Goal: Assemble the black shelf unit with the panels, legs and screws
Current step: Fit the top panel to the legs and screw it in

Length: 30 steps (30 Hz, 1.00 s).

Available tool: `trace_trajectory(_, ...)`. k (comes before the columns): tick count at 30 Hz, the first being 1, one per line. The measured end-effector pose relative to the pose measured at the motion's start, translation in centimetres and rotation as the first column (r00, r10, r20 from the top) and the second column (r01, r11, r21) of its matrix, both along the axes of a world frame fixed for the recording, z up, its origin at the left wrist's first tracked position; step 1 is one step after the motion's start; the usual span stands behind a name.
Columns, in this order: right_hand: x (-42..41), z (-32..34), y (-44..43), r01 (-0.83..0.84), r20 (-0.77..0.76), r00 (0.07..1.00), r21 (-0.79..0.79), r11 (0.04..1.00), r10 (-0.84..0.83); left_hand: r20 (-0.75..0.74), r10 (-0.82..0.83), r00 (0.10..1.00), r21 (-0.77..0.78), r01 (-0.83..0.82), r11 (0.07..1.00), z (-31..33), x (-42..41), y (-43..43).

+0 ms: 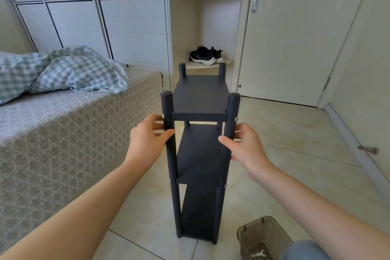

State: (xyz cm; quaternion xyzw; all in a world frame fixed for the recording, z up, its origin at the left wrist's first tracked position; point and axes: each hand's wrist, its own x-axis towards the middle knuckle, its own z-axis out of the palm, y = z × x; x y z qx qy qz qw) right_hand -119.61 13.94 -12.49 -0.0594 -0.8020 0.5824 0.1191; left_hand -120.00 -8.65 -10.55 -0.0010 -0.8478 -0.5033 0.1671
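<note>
Nearest, bottom R: a clear brownish plastic box point(272, 228) on the tile floor point(285, 133), w/ a small pale tool point(258, 254) inside, prob. a spanner. Both bare arms reach fwd. The L hand point(147, 135) wraps thumb and fingers round the front L leg point(172, 164). The R hand point(242, 145) grips the front R leg point(231, 116) likewise, both just under the top panel point(200, 95). The black shelf unit point(200, 154) stands upright on the floor between the arms, three panels fitted, silver screws point(163, 116) at the joints. Assembly looks about done; this reads as a steadying or wobble check. Any shift next wants a firm two-handed hold. The bed point(63, 122) edge sits close on the L. There is open floor R and ahead, up to a door point(295, 38) and a corner shelf point(223, 63) w/ black sneakers point(205, 55).
</note>
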Motion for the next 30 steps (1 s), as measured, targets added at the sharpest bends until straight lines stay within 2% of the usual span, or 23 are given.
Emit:
trace_trajectory(8,1.9,0.4,0.3,-0.151,0.056,0.987,-0.047,0.987,0.154,-0.006,0.017,1.000,0.091,-0.017,0.996,-0.3,-1.5,-0.1)
trace_trajectory(13,2.6,0.7,-0.2,-0.236,0.044,0.970,-0.088,0.968,0.240,-0.021,0.084,0.996,0.131,-0.080,0.988,-0.4,-2.3,-0.5)
trace_trajectory(20,3.2,0.7,-2.2,-0.409,0.019,0.912,-0.059,0.911,0.410,0.008,0.162,0.987,0.168,-0.161,0.973,-0.4,-2.8,-1.6)
trace_trajectory(23,3.2,0.7,-2.7,-0.459,0.026,0.888,0.015,0.888,0.458,0.018,0.168,0.986,0.145,-0.169,0.975,-0.1,-2.6,-1.6)
trace_trajectory(25,3.0,0.8,-2.5,-0.453,0.027,0.891,0.058,0.889,0.453,0.036,0.157,0.987,0.076,-0.160,0.984,0.1,-2.3,-1.4)
trace_trajectory(27,2.5,0.7,-1.6,-0.409,0.007,0.912,0.024,0.912,0.409,0.069,0.123,0.990,-0.015,-0.122,0.992,0.4,-1.4,-0.9)
trace_trajectory(30,1.2,0.2,0.5,-0.256,-0.017,0.967,-0.016,0.966,0.256,0.127,0.081,0.989,-0.097,-0.069,0.993,0.8,0.3,0.1)
